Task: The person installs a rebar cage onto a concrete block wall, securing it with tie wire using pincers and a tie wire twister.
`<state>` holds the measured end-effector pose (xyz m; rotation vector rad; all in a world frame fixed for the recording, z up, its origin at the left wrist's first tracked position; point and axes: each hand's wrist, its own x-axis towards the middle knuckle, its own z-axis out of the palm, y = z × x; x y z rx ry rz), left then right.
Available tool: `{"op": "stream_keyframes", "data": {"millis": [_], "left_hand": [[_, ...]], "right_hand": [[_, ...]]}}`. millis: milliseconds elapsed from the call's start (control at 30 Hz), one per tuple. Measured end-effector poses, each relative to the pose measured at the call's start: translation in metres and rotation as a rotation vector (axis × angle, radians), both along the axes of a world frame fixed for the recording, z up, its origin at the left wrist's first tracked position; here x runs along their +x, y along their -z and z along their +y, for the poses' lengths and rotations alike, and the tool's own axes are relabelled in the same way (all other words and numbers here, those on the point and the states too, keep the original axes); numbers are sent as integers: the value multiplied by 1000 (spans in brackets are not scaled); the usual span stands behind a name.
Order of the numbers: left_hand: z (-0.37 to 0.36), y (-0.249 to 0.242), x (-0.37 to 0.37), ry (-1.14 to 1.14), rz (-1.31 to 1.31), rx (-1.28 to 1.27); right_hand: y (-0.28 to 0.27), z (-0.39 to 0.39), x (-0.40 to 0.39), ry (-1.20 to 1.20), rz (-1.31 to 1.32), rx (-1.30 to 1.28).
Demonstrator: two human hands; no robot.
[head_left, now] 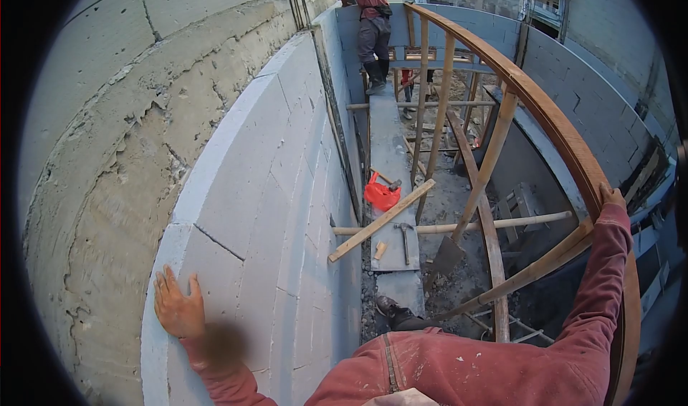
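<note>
Head view: left hand, fingers apart, on one wall; right hand, fingers curled over one beam.

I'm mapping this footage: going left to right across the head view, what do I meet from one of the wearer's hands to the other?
Left hand, small wood piece, nearer hammer, right hand.
</note>
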<state>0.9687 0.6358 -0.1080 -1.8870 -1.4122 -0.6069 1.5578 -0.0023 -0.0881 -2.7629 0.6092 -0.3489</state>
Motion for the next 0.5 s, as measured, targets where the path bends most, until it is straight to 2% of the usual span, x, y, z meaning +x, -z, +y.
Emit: {"op": "stream_keyframes", "data": {"millis": [500], "left_hand": [[1, 1, 1, -18, -22, -3]], "right_hand": [[-5, 6, -6, 6, 5, -24]]}}
